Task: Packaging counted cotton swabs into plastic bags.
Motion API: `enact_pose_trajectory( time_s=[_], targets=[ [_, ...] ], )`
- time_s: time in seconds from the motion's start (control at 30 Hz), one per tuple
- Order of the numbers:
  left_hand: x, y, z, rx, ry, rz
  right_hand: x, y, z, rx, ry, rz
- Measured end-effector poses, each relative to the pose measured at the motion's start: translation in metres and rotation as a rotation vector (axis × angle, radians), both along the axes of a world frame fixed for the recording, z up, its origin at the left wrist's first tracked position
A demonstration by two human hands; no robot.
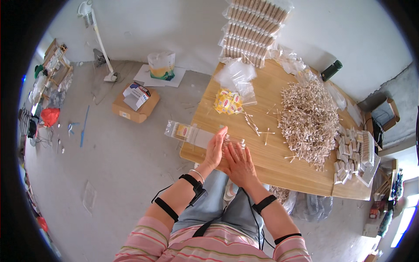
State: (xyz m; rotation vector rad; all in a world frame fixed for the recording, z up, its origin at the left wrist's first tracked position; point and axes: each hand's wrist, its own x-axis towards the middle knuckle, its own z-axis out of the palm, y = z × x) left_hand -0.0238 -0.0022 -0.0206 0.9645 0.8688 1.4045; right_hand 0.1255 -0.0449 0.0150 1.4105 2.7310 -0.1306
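At the table's near-left edge, my left hand [214,149] stands on its side with straight fingers, next to a small bundle of cotton swabs [235,139]. My right hand [239,165] lies flat with fingers stretched, its fingertips touching the near side of these swabs. A clear plastic bag [201,138] runs out from under my left hand. Left of it, a filled bag of swabs [180,131] with a yellow label juts over the table edge. Yellow and white labels [228,102] lie beyond my hands, with a few loose swabs [252,124] beside them.
A large heap of cotton swabs [307,120] covers the table's right part. Stacked swab packs [252,30] stand at the back, near empty clear bags [238,78]. Small packs [349,153] and a dark green bottle [331,70] are on the right. A cardboard box [139,111] sits on the floor.
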Motion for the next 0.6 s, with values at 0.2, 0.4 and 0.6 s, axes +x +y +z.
enact_pose_trajectory(
  time_s=[0.2, 0.4, 0.6],
  targets=[
    [0.003, 0.0, 0.002, 0.018, 0.024, 0.062, 0.002, 0.004, 0.0, 0.064, 0.202, -0.112],
    [0.002, 0.0, -0.002, -0.014, -0.026, 0.063, 0.001, 0.023, 0.002, 0.055, 0.453, -0.272],
    [-0.001, 0.003, 0.015, -0.038, -0.101, 0.098, 0.005, 0.032, -0.016, -0.021, 1.041, -0.459]
  ],
)
